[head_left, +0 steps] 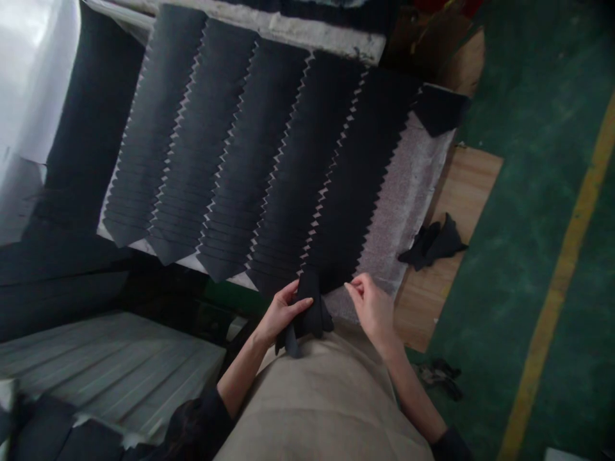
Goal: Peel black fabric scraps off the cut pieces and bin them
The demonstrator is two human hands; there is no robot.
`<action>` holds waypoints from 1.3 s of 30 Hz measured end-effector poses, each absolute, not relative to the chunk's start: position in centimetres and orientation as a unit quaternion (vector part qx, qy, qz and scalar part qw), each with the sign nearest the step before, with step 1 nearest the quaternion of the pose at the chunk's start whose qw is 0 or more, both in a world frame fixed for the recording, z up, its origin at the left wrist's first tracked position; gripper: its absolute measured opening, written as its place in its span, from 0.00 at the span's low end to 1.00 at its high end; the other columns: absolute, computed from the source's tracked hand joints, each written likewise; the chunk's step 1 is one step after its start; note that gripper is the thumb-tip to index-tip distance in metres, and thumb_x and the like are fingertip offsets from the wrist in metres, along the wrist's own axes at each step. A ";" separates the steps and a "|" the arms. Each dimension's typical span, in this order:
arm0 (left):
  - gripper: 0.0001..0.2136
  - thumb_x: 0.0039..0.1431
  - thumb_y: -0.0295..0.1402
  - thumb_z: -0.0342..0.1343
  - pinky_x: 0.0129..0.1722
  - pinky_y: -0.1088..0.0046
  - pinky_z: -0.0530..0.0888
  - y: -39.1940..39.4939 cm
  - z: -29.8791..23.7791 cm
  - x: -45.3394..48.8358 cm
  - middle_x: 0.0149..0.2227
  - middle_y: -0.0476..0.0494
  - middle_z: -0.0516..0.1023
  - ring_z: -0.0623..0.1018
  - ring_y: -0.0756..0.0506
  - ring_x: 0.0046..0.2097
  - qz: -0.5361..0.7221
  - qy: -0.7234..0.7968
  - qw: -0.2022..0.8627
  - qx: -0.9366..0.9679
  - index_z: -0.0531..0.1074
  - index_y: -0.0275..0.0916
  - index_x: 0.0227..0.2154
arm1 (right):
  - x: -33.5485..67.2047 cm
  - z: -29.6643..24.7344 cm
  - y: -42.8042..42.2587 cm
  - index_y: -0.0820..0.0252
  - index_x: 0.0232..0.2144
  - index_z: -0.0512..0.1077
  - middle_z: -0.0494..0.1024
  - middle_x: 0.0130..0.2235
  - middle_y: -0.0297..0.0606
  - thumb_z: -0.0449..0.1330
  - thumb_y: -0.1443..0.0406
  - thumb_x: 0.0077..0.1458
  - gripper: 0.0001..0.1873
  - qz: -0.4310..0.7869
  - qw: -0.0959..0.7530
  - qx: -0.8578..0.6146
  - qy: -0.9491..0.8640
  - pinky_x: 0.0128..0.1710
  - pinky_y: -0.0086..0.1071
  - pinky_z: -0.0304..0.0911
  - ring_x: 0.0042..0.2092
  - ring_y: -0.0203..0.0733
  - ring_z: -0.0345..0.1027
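Observation:
Dark sheet pieces (283, 141) with zigzag edges lie side by side across a work surface, their pointed lower ends toward me. My left hand (283, 314) is closed on a bundle of dark fabric scraps (311, 304), thumb on top, at the near edge of the rightmost pieces. Some scraps hang down against my beige apron (317, 397). To the right, my right hand (375, 312) makes a pinch by the lower corner of the last piece. Whatever is between those fingertips, if anything, is too small to make out.
A light speckled mat (398, 173) shows beneath the pieces. Crumpled dark scraps (432, 243) lie on a wooden board (432, 298) at right. More scraps (439, 376) are on the green floor (523, 211), near a yellow line (562, 282). A grey ribbed panel (120, 365) stands lower left.

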State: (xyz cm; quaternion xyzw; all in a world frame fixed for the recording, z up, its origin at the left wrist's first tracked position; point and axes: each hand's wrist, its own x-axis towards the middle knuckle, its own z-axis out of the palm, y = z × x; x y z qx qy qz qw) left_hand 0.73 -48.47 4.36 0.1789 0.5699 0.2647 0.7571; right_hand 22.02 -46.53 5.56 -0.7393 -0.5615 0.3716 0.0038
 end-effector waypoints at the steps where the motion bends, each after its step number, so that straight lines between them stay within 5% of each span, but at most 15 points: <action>1: 0.23 0.51 0.37 0.67 0.40 0.71 0.76 -48.5 4.5 0.8 0.41 0.43 0.81 0.80 0.44 0.40 0.268 0.565 0.759 0.181 0.72 0.37 0.49 | 21.4 5.7 -46.9 0.55 0.35 0.69 0.78 0.29 0.33 0.56 0.55 0.61 0.11 0.422 0.040 -0.722 -0.548 0.29 0.28 0.56 0.30 0.38 0.72; 7: 0.20 0.51 0.37 0.66 0.47 0.68 0.73 -48.8 5.1 0.9 0.46 0.42 0.80 0.78 0.40 0.46 0.263 0.534 0.768 0.237 0.75 0.37 0.47 | 17.7 4.7 -48.2 0.56 0.23 0.64 0.69 0.22 0.28 0.62 0.50 0.50 0.19 0.545 0.143 -0.676 -0.474 0.26 0.27 0.56 0.26 0.34 0.62; 12: 0.19 0.53 0.41 0.64 0.43 0.71 0.73 -49.4 4.7 0.6 0.43 0.43 0.81 0.78 0.42 0.43 0.256 0.535 0.775 0.219 0.77 0.37 0.45 | 17.9 3.7 -48.4 0.57 0.18 0.60 0.62 0.19 0.25 0.61 0.52 0.50 0.20 0.600 0.158 -0.648 -0.441 0.22 0.26 0.51 0.23 0.32 0.56; 17: 0.19 0.56 0.46 0.60 0.35 0.73 0.73 -50.4 3.9 0.7 0.35 0.44 0.82 0.78 0.45 0.34 0.250 0.555 0.778 0.155 0.78 0.35 0.41 | 18.1 3.8 -49.2 0.57 0.20 0.65 0.64 0.18 0.26 0.59 0.51 0.53 0.19 0.599 0.164 -0.654 -0.432 0.23 0.26 0.54 0.23 0.33 0.58; 24: 0.17 0.57 0.45 0.59 0.35 0.73 0.73 -50.8 4.0 0.4 0.32 0.46 0.81 0.77 0.46 0.34 0.270 0.575 0.754 0.167 0.78 0.35 0.40 | 17.6 3.6 -49.6 0.57 0.32 0.70 0.79 0.35 0.38 0.54 0.51 0.59 0.17 0.600 0.251 -0.662 -0.373 0.40 0.32 0.67 0.37 0.40 0.74; 30: 0.14 0.55 0.43 0.62 0.34 0.75 0.71 -50.9 4.0 0.4 0.34 0.48 0.80 0.76 0.47 0.34 0.298 0.600 0.718 0.186 0.78 0.36 0.36 | 16.5 3.2 -50.1 0.57 0.31 0.66 0.76 0.32 0.34 0.65 0.51 0.48 0.18 0.596 0.243 -0.675 -0.361 0.33 0.31 0.67 0.32 0.38 0.71; 35: 0.15 0.56 0.45 0.60 0.35 0.75 0.72 -51.1 4.1 0.4 0.33 0.48 0.80 0.76 0.47 0.34 0.302 0.612 0.711 0.168 0.77 0.36 0.36 | 16.1 3.5 -50.5 0.57 0.27 0.67 0.78 0.37 0.38 0.64 0.54 0.50 0.14 0.611 0.268 -0.662 -0.341 0.42 0.33 0.67 0.39 0.41 0.72; 39: 0.15 0.58 0.45 0.59 0.33 0.75 0.73 -51.4 3.9 -0.2 0.31 0.49 0.80 0.76 0.48 0.32 0.302 0.615 0.715 0.138 0.77 0.37 0.38 | 16.6 3.5 -50.0 0.56 0.34 0.66 0.76 0.34 0.35 0.58 0.52 0.55 0.15 0.638 0.296 -0.663 -0.256 0.37 0.32 0.67 0.35 0.39 0.71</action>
